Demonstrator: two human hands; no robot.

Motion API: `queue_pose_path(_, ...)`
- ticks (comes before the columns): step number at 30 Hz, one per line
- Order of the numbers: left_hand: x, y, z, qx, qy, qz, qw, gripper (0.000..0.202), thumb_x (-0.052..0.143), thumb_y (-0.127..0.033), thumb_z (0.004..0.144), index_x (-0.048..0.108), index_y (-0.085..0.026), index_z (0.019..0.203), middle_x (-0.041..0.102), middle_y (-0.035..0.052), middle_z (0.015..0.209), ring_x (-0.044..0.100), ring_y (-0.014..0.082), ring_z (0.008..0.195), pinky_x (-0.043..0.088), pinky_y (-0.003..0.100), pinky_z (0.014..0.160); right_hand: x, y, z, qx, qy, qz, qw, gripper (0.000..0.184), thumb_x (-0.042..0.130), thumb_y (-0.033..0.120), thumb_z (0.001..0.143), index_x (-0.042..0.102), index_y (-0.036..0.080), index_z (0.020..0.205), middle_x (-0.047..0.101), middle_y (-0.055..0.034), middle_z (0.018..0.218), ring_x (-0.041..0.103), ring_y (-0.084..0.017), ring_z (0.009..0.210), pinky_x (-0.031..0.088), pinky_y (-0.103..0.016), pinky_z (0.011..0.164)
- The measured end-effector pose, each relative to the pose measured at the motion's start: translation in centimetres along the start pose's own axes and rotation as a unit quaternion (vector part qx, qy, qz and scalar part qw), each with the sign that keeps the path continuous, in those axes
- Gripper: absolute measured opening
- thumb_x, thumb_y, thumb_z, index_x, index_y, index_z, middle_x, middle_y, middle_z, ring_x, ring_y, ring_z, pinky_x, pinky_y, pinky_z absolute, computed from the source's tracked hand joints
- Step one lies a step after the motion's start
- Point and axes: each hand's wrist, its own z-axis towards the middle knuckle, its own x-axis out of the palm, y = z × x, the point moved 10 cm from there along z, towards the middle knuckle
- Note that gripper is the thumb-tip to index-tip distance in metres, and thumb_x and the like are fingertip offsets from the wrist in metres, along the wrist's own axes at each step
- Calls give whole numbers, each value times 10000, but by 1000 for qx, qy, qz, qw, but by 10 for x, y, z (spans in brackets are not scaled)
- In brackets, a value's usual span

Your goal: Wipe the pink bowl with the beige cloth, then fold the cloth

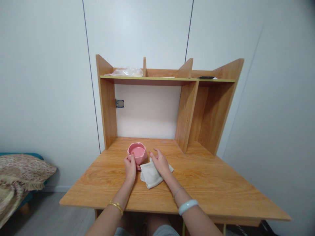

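Note:
A small pink bowl [137, 152] stands on the wooden desk [209, 190], near the middle. My left hand [130, 167] has its fingers curled against the bowl's near left side. My right hand [160, 162] lies flat with fingers stretched out on a folded white cloth [150, 177], just right of the bowl. The cloth lies flat on the desk, partly under that hand.
The desk has a wooden hutch [187, 108] with a shelf on top; a clear plastic bag [125, 72] lies on its left part, a dark flat item [206, 77] on the right. A bed with a patterned blanket [17, 177] stands at the left.

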Motion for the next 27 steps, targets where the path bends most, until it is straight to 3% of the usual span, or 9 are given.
queue_pose_path(3,2,-2,-3,-7,0,-15,1000,505,460,-575,789,325,-188,1083,486,-98,558,474,92,328,429,227,377,11,17,10,-12,32,42,999,502,487,439,818,512,136,1217,647,-27,726,598,-173,674,416,-250,619)
queue_pose_path(5,5,-10,-6,22,12,8,1000,530,458,-564,798,306,-187,1137,539,-61,649,514,97,385,449,235,416,15,28,15,-19,43,43,998,407,495,339,814,548,136,1163,661,-39,775,602,-166,707,418,-240,636)
queue_pose_path(8,10,-26,-11,90,25,64,994,540,457,-535,821,315,-183,1204,601,33,862,624,145,653,507,275,599,17,38,22,-33,49,16,998,306,459,163,783,607,129,1049,677,-70,856,608,-163,775,417,-228,676)
queue_pose_path(12,19,-36,-18,142,60,99,983,528,394,-486,876,298,-174,1291,568,108,1124,574,196,1017,467,316,840,8,30,29,-24,29,-4,999,291,417,107,769,642,133,952,690,-75,867,619,-160,784,421,-218,693)
queue_pose_path(16,28,-36,-19,172,98,145,969,423,354,-431,898,423,-168,1223,547,108,1184,503,184,1136,396,327,956,-22,0,42,28,-31,-14,999,323,411,125,787,634,147,1020,696,-65,910,629,-153,817,430,-202,688)
queue_pose_path(18,30,-34,-18,185,102,172,962,349,374,-388,889,514,-167,1119,574,102,1138,515,184,1115,376,343,976,-40,-28,48,97,-39,-59,993,315,429,148,796,640,163,1029,701,-47,813,638,-149,761,432,-200,664)
queue_pose_path(22,32,-26,-14,174,109,218,954,272,406,-317,854,594,-175,988,630,88,1031,567,192,1022,402,353,930,-81,-78,56,168,-50,-101,979,289,426,158,814,668,104,962,671,-76,624,644,-180,684,433,-227,627)
queue_pose_path(27,38,-14,-12,131,131,272,944,311,371,-328,844,643,-177,825,680,90,905,608,215,904,434,349,835,-118,-126,48,242,-66,-148,957,270,465,164,798,676,46,919,686,-199,814,652,-257,831,443,-269,626)
